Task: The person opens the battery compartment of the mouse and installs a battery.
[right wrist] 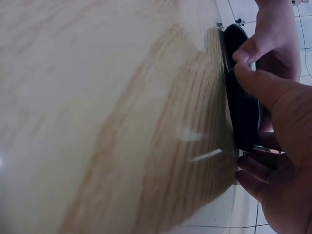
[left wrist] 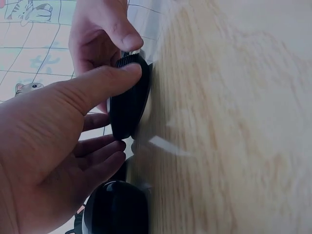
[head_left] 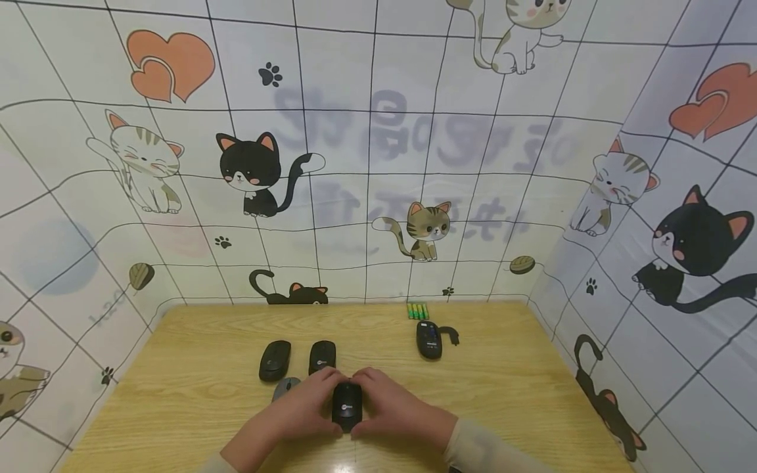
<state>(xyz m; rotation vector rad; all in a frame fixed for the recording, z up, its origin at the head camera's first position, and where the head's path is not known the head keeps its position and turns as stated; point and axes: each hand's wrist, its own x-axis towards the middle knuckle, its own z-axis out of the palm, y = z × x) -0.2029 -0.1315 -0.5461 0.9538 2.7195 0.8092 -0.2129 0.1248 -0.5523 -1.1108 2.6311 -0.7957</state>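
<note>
A black computer mouse [head_left: 347, 406] lies on the wooden table between both hands, its pale logo facing up. The left hand [head_left: 304, 408] grips one side of it, and the left thumb presses on the near end in the left wrist view. From the other side the right hand [head_left: 396, 408] holds the same mouse, its thumb close to the left thumb in the right wrist view. Beyond the left hand lie a grey mouse [head_left: 286, 387], partly covered by that hand, and two black mice, one at the left [head_left: 275, 360] and one nearer the middle [head_left: 322, 355].
Farther back on the right, another black mouse [head_left: 428, 339] lies underside up, with a thin dark piece [head_left: 451, 332] beside it. Several green batteries [head_left: 417, 311] sit in a row near the table's back edge. Cat-print cloth [head_left: 367, 151] stands around the table [head_left: 503, 394].
</note>
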